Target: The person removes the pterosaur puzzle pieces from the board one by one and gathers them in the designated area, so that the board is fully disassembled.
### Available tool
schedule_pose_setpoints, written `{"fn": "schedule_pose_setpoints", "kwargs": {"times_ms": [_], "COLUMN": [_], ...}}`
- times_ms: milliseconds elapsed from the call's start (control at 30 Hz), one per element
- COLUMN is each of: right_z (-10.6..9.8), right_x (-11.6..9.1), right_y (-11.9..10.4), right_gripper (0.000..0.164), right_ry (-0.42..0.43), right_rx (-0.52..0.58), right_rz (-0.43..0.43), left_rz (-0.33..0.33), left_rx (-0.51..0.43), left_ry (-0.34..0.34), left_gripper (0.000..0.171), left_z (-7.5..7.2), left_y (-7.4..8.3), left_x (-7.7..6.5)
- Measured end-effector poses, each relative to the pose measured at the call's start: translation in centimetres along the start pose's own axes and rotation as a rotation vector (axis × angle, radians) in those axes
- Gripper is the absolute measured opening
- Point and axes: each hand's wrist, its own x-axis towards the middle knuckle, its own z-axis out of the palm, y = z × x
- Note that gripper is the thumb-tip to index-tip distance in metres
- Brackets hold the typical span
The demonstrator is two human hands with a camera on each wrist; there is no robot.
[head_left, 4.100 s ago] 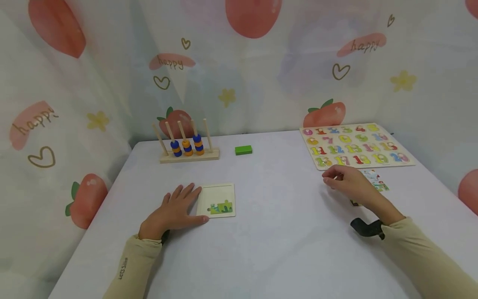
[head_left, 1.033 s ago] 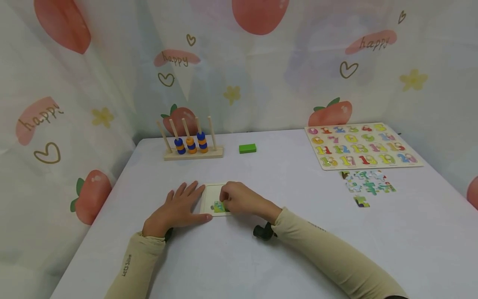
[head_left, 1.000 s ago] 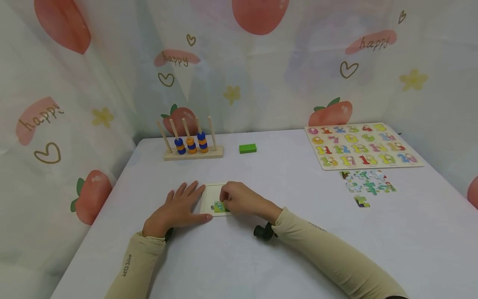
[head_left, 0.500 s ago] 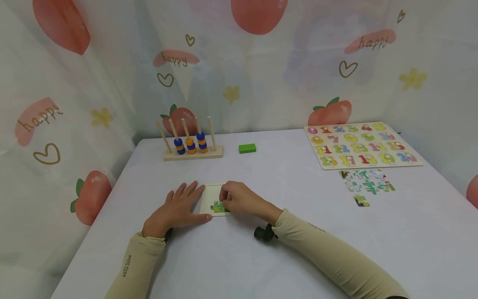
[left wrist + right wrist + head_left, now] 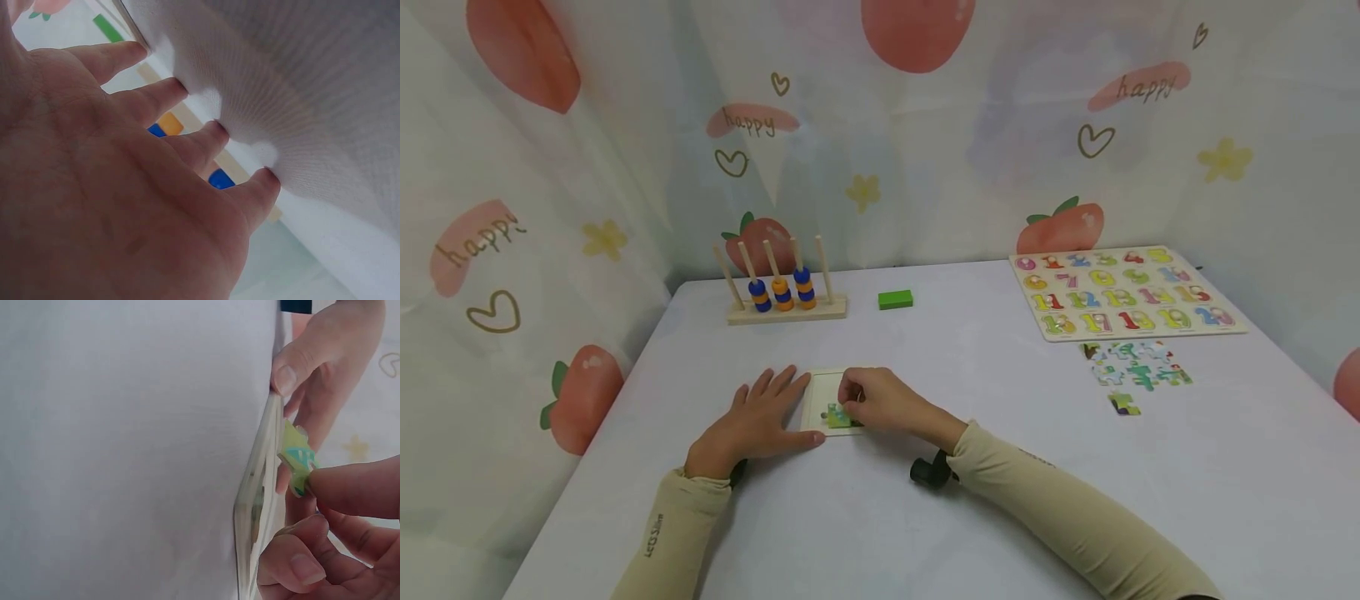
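Note:
My left hand (image 5: 751,427) lies spread on the table, its index fingertip and thumb against the left edge of a small square puzzle tray (image 5: 817,392). In the left wrist view, the fingers of the left hand (image 5: 125,162) are straight, with tips on the white cloth. My right hand (image 5: 880,402) is over the tray's right side. It pinches a green jigsaw piece (image 5: 297,456) between thumb and finger, tilted just above the tray (image 5: 253,481). Green puzzle pieces (image 5: 838,417) show along the tray's lower edge; the right hand hides the tray's right part.
Loose jigsaw pieces (image 5: 1138,367) lie at the right, one piece (image 5: 1123,404) a little apart. Behind them is a wooden number board (image 5: 1127,292). A peg stand (image 5: 787,310) with blue and orange rings and a green block (image 5: 896,299) stand at the back.
About four seconds ago my right hand was at the right, by the loose pieces; it has come left over the tray with a piece. During the last second both hands stay nearly still.

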Motion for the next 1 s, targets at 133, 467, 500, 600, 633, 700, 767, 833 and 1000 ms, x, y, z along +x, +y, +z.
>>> {"fn": "schedule_pose_setpoints", "kwargs": {"times_ms": [133, 467, 500, 600, 633, 700, 767, 833, 1000], "right_z": [-0.5, -2.3, -2.5, -3.1, -3.2, -3.6, -3.9, -4.3, -5.3], "right_x": [-0.4, -1.6, -1.8, -2.3, -2.4, -2.7, -3.1, -3.4, -4.4], "right_y": [-0.1, 0.3, 0.3, 0.6, 0.7, 0.9, 1.2, 1.5, 2.2], "right_gripper": [0.010, 0.005, 0.006, 0.006, 0.006, 0.007, 0.008, 0.009, 0.008], "right_ry": [0.015, 0.042, 0.048, 0.062, 0.067, 0.075, 0.082, 0.094, 0.117], "right_rx": [0.021, 0.032, 0.031, 0.039, 0.041, 0.044, 0.043, 0.034, 0.048], "right_rz": [0.014, 0.031, 0.034, 0.038, 0.039, 0.040, 0.043, 0.051, 0.083], "left_rz": [-0.002, -0.002, -0.002, -0.009, -0.010, -0.011, -0.013, -0.009, 0.005], "left_rx": [0.003, 0.017, 0.016, 0.013, 0.014, 0.013, 0.017, 0.017, 0.005], "left_ry": [-0.001, 0.008, 0.008, 0.006, 0.007, 0.006, 0.006, 0.008, 0.014], "left_gripper": [0.105, 0.105, 0.105, 0.105, 0.105, 0.105, 0.105, 0.105, 0.104], "left_z": [-0.1, 0.1, 0.2, 0.2, 0.3, 0.2, 0.2, 0.2, 0.2], "left_y": [0.1, -0.1, -0.1, -0.1, -0.1, 0.0, 0.1, 0.1, 0.1], "left_x": [-0.1, 0.1, 0.1, 0.1, 0.1, 0.1, 0.0, 0.0, 0.0]}}
